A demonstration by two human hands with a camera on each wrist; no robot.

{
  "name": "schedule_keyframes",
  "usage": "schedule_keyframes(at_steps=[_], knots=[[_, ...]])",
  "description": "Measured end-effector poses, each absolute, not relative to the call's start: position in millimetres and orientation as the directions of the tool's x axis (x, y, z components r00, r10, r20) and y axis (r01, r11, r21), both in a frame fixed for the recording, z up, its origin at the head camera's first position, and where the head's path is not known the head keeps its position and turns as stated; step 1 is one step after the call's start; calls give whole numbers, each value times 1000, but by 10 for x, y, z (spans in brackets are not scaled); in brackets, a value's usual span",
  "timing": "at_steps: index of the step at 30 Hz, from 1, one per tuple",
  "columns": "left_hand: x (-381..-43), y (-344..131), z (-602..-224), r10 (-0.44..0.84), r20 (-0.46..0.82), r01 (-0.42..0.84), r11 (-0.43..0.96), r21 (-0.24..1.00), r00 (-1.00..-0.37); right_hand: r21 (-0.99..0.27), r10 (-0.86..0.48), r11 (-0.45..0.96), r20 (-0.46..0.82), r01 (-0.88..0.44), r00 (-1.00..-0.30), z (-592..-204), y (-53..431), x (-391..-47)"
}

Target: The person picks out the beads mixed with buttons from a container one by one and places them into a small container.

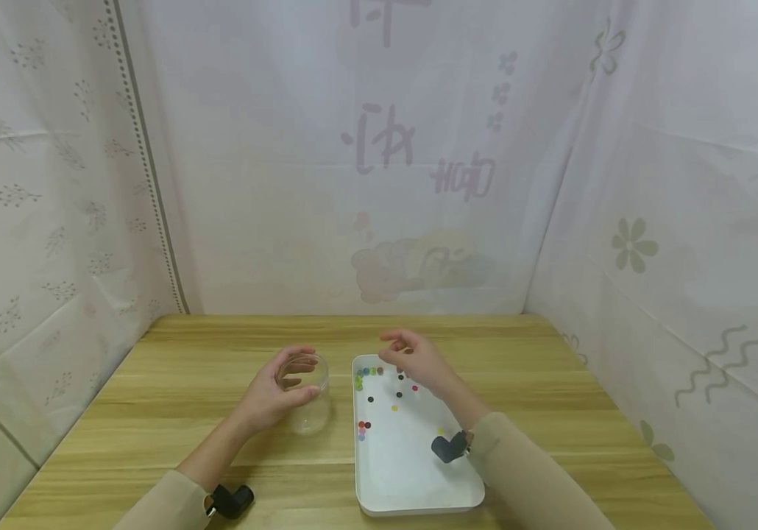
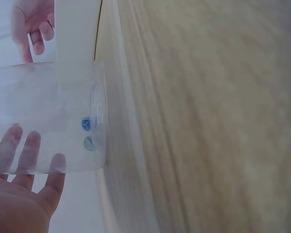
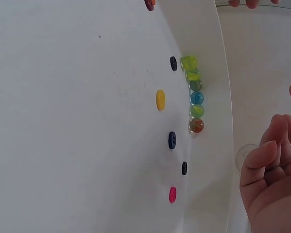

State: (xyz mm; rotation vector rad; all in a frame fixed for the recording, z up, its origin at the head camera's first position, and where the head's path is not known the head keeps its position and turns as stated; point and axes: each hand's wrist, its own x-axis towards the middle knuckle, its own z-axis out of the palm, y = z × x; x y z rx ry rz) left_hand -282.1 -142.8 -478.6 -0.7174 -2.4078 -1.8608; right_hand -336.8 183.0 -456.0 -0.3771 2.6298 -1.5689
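Observation:
My left hand point(image 1: 273, 394) grips a clear plastic jar point(image 1: 309, 419) standing upright on the table, thumb and fingers round its upper part. A blue marble point(image 2: 86, 124) and a pale green marble point(image 2: 89, 143) lie at its bottom. My right hand point(image 1: 415, 361) hovers over the far end of a white tray point(image 1: 412, 471), fingers loosely bent and nothing visible between them. Below it, several glass marbles point(image 3: 196, 98) line the tray's far wall, with flat buttons close by, among them a yellow button point(image 3: 161, 100) and a pink button point(image 3: 173, 194).
More small pieces lie by the tray's left wall, including a red button point(image 1: 361, 425). The tray stands right of the jar on a wooden table point(image 1: 174, 397). Patterned white curtains point(image 1: 273, 184) hang behind the table and along both sides.

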Motion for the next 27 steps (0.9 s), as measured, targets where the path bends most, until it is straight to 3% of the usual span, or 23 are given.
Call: schedule_keyframes(at_steps=[21, 27], knots=[[-2823, -1437, -4788, 343, 272, 351, 195, 916, -899, -818, -377, 548, -57, -173, -925, -4506, 1686, -3391], [-2808, -1430, -4779, 343, 278, 356, 192, 915, -897, -843, -396, 512, -62, -165, -916, -4511, 1629, -3377]])
